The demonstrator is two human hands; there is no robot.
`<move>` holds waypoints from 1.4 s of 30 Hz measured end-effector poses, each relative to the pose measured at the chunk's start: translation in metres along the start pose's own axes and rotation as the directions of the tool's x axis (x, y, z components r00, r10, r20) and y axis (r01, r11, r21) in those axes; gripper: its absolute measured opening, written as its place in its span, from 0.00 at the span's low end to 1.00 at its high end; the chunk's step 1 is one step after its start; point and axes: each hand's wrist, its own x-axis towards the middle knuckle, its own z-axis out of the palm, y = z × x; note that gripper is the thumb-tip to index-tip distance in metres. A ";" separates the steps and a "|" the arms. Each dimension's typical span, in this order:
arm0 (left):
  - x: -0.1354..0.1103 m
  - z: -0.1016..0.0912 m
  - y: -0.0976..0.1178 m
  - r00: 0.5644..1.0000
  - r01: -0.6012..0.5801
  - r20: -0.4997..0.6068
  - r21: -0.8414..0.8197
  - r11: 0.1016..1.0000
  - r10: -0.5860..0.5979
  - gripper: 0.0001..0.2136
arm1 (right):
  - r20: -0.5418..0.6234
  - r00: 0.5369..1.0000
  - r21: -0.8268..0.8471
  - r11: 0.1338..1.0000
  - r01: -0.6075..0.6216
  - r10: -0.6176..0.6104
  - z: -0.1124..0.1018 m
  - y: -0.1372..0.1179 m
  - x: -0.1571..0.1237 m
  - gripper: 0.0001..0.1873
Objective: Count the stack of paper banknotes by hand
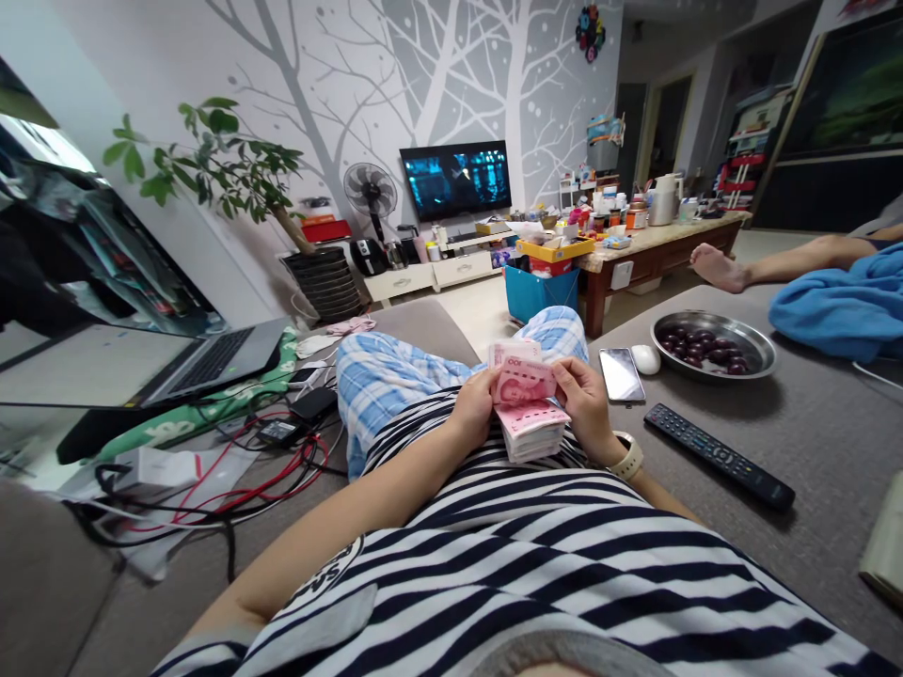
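Note:
A thick stack of pink 100 banknotes [532, 434] is in front of my body, over the striped shirt. My left hand [474, 406] grips the stack's left side, its fingers partly hidden behind the notes. One upper banknote [523, 384] stands lifted and bent up from the stack, a printed portrait and "100" facing me. My right hand [582, 400] pinches that note's right edge between thumb and fingers. A pale watch [626, 458] is on the right wrist.
Right on the sofa lie a phone [622, 374], a white mouse [645, 359], a remote control [718, 455] and a metal bowl [758, 357] of dark round fruit. Tangled cables [282, 484] and a laptop [204, 362] are left. Another person's foot [720, 269] rests behind the bowl.

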 end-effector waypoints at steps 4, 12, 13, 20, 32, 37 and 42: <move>-0.001 -0.001 0.000 1.000 0.007 0.011 -0.009 1.000 -0.007 0.05 | 0.011 1.000 0.008 1.000 0.003 -0.003 0.002 -0.003 0.000 0.22; 0.002 -0.006 -0.004 0.999 0.027 0.031 -0.019 0.999 -0.027 0.09 | 0.042 0.999 0.016 1.000 -0.010 0.009 0.003 -0.003 -0.002 0.23; 0.002 -0.007 -0.005 0.999 0.030 0.033 -0.021 0.999 -0.030 0.10 | 0.043 0.999 0.023 1.000 -0.012 0.011 0.003 -0.003 -0.002 0.23; 0.000 -0.007 -0.004 0.997 0.047 0.058 -0.065 0.997 -0.044 0.09 | 0.050 0.999 0.043 0.999 -0.011 0.009 0.004 -0.001 -0.002 0.23; -0.002 -0.005 -0.003 0.998 0.046 0.052 -0.090 0.995 -0.041 0.08 | 0.066 0.998 0.025 0.999 -0.025 0.023 0.004 -0.003 -0.001 0.25; -0.004 -0.003 0.000 0.999 0.054 -0.003 -0.064 0.996 -0.054 0.06 | 0.098 0.995 0.023 1.000 -0.021 0.018 0.003 -0.001 -0.002 0.26; -0.005 -0.003 -0.002 0.999 0.033 0.013 -0.041 0.999 -0.032 0.06 | 0.130 0.991 0.040 0.998 -0.048 0.042 0.004 -0.001 -0.001 0.27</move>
